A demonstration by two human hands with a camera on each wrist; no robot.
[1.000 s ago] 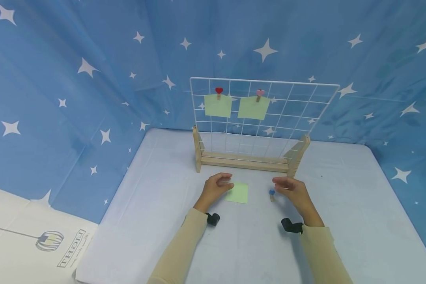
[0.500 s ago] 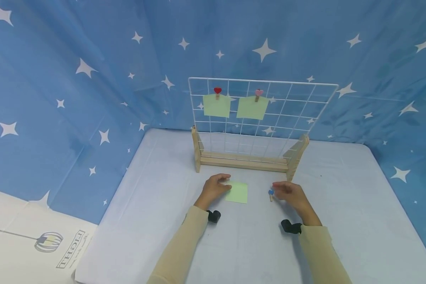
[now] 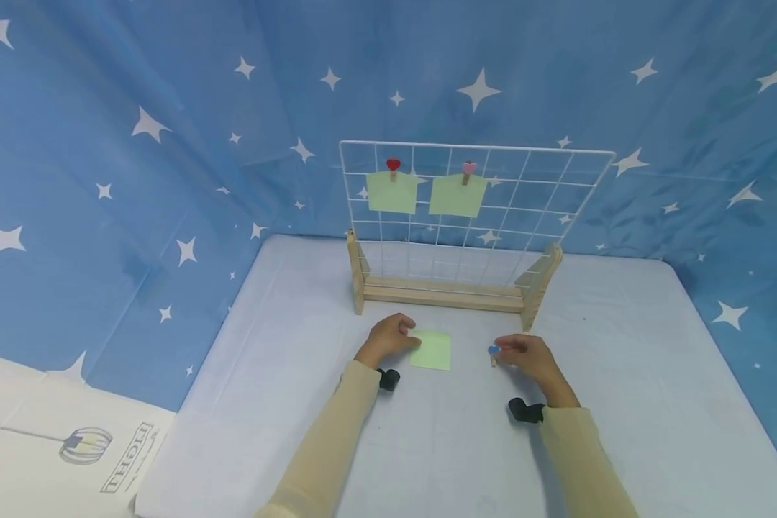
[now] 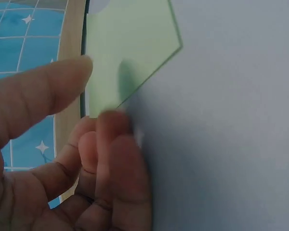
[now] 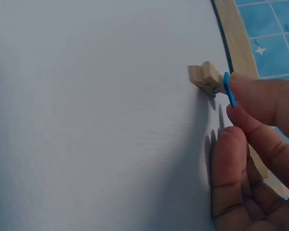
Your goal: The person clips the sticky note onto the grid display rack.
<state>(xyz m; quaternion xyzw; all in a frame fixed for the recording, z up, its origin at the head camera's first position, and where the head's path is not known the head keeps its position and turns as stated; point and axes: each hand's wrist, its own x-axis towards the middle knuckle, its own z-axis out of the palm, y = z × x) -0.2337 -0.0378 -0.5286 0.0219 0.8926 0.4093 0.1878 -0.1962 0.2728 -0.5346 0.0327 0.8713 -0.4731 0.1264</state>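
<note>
A pale green sticky note (image 3: pixel 435 352) lies on the white table in front of the rack. My left hand (image 3: pixel 388 339) is at its left edge; in the left wrist view thumb and fingers stand apart beside the note (image 4: pixel 135 43), pinching nothing. To the right lies a small wooden clothespin (image 3: pixel 493 360) with a blue heart. My right hand (image 3: pixel 529 357) pinches that clothespin (image 5: pixel 208 79) by the heart, between thumb and index finger; its wooden end points away from the hand.
Behind the hands stands a white wire grid rack (image 3: pixel 479 216) on a wooden base (image 3: pixel 443 296). Two green notes hang on it, one under a red-heart clothespin (image 3: pixel 393 167), one under a pink-heart clothespin (image 3: pixel 469 170). A blue star-patterned curtain (image 3: pixel 201 144) closes off the back.
My right hand has come down to the blue-heart clothespin and its fingers have closed on the heart. The left hand has shifted only slightly beside the note.
</note>
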